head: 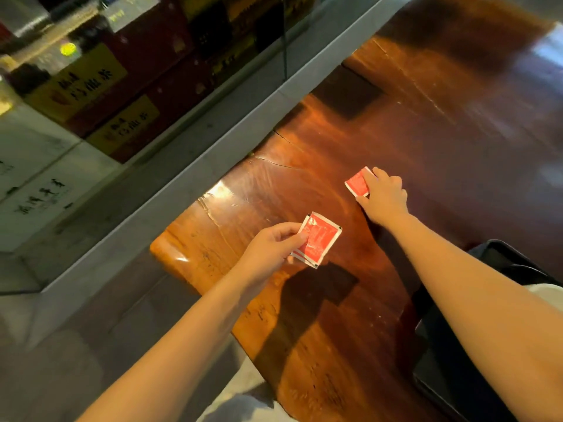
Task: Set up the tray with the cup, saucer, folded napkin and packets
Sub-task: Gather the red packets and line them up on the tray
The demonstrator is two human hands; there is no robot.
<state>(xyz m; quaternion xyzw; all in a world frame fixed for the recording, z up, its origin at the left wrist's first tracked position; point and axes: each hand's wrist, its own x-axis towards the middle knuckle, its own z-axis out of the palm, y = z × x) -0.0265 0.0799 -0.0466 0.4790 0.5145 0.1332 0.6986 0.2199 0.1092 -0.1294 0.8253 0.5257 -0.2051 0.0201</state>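
Observation:
My left hand point(271, 249) holds red packets point(320, 239) with white edges, pinched between thumb and fingers just above the wooden table point(304, 300); at least two are stacked. Farther out, my right hand point(384, 197) rests on another red packet point(359, 184) lying flat on the table, fingers closed over its right side. A black tray point(499, 257) shows at the right edge, mostly hidden behind my right forearm. Something white point(548, 295) lies in the tray, only partly visible. No cup, saucer or napkin can be made out.
The table is long, dark reddish wood with cracks and glossy glare. A grey ledge point(231, 126) and glass wall run along its left side, with yellow and dark red boxes point(91, 83) behind the glass. Grey floor lies at the lower left.

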